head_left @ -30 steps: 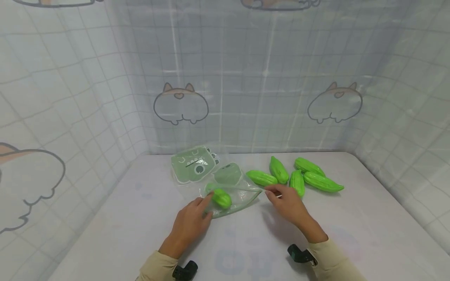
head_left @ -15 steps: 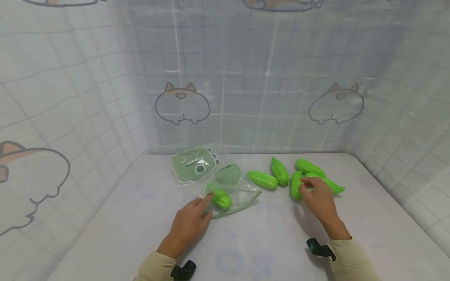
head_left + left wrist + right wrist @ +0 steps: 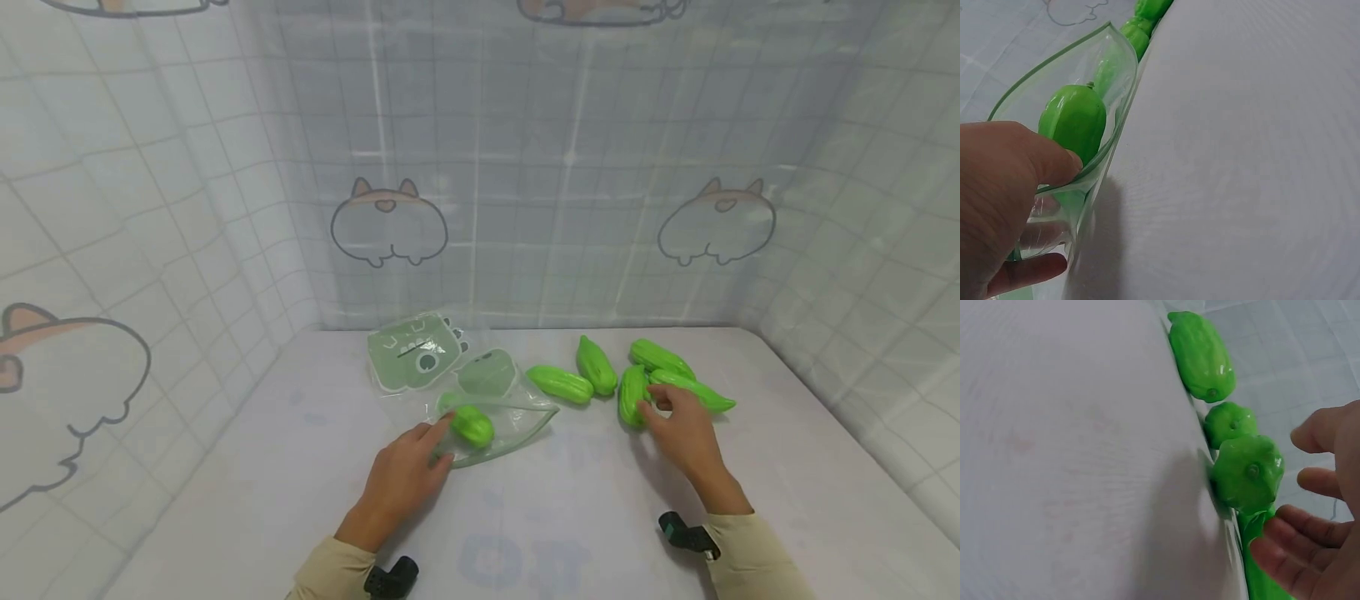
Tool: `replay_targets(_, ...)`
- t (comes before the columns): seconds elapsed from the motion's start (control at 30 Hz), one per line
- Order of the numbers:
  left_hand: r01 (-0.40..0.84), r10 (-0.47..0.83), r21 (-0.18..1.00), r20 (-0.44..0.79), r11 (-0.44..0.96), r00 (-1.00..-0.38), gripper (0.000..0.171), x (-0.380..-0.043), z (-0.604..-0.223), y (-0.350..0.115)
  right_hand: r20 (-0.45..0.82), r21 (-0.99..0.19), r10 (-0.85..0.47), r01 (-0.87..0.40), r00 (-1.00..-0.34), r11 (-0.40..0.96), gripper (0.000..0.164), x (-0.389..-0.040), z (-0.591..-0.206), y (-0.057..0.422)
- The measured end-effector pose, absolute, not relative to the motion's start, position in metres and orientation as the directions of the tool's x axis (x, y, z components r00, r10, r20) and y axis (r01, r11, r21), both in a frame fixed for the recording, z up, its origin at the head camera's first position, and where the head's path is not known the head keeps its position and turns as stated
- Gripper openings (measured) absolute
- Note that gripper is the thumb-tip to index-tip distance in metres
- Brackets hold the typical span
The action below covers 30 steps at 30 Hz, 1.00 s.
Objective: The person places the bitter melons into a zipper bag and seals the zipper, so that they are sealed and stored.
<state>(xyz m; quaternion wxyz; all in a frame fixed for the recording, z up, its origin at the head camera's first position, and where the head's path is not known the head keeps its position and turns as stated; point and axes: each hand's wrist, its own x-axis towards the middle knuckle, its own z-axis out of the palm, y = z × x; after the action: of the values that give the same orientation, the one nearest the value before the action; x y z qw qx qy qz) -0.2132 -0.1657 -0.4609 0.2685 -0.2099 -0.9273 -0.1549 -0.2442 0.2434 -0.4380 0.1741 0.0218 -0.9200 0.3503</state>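
Observation:
My left hand (image 3: 405,471) pinches the rim of a clear zip bag (image 3: 521,423) with a green edge and a printed green cartoon. In the left wrist view the thumb lies inside the bag's gaping mouth, with fingers behind the plastic. One bright green ridged gourd (image 3: 1075,122) sits inside, just past the thumb. My right hand (image 3: 684,429) hovers with fingers spread and slightly bent beside another green gourd (image 3: 632,398). Seen from the right wrist, a gap separates thumb and fingers from that gourd's stem end (image 3: 1250,472), and nothing is held.
Two more gourds, a flat-lying one (image 3: 560,383) and a slanted one (image 3: 597,365), lie between the bag and the right hand. Behind that hand are two others, one at the back (image 3: 660,357) and a pointed one (image 3: 701,392). Tiled-pattern sheeting (image 3: 525,250) walls the white table (image 3: 480,517).
My right hand has let go of the bag's right corner and moved right to the gourds, then stayed nearly still there. The left hand and the bagged gourd have kept their place.

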Motion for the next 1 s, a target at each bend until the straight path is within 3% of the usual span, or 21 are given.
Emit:
replay_targets(0.2,0.465,0.297,0.192,0.551,0.865,-0.78,0.058,-0.2123,-0.4609,-0.1656,0.261,-0.647,0.084,-0.109,-0.962,0.755,0.06,-0.2466,-0.4412,0.2411)
replay_targets(0.5,0.496,0.319,0.164,0.588,0.852,-0.743,0.058,-0.2164,-0.4648,-0.1679,0.22,-0.647,0.098,-0.07,-0.971,0.76,0.065,-0.2489,-0.4459,0.2382)
replay_targets(1.0,0.494,0.312,0.173,0.589,0.852,-0.745,0.057,-0.2172,-0.4644,-0.1676,0.163,-0.636,0.096,-0.03,-0.982,0.771,0.069,-0.2484,-0.4465,0.2369)
